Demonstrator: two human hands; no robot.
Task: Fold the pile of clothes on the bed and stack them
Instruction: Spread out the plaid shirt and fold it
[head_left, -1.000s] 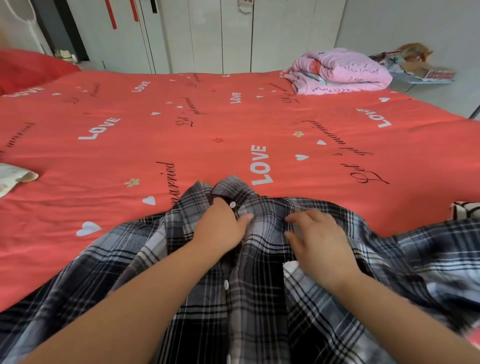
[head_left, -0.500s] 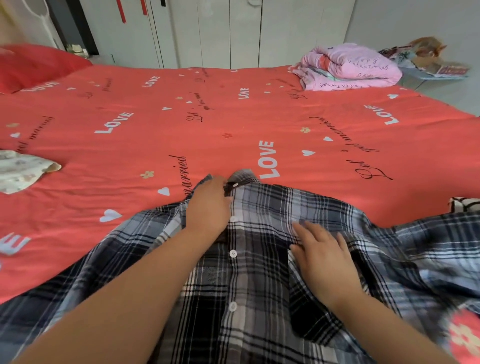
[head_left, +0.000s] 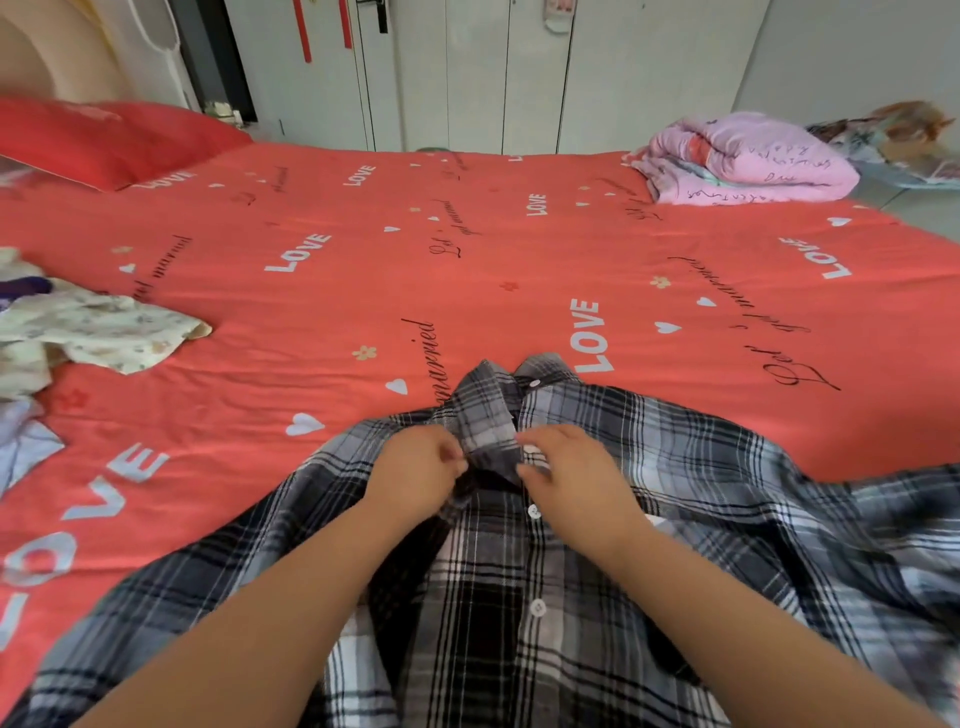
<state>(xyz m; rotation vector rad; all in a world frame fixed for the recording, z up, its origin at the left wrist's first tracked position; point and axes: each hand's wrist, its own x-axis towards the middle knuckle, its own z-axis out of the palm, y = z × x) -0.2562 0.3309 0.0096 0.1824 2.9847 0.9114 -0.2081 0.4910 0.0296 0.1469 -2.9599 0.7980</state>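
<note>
- The left hand (head_left: 415, 480) and right hand (head_left: 579, 486) are close together, almost touching. Each pinches, with curled fingers, one edge of the front opening of the plaid shirt (head_left: 675, 467) just under its collar (head_left: 498, 400)
- The shirt lies front-up on the bed (head_left: 363, 291) at 6 o'clock of the view, with the collar pointing to 12 and the sleeves trailing off toward 4 and 8
- It looks light, soft and limp, likely to wrinkle and drag on the sheet; the firmer collar, button band and shoulder seams seem the best holds
- Loose floral clothes (head_left: 104, 332) lie at 9 o'clock, a folded pink quilt (head_left: 748, 161) at 1
- Half a second ago the right hand lay flat lower on the chest and the left was up at the collar; now they meet beneath it
</note>
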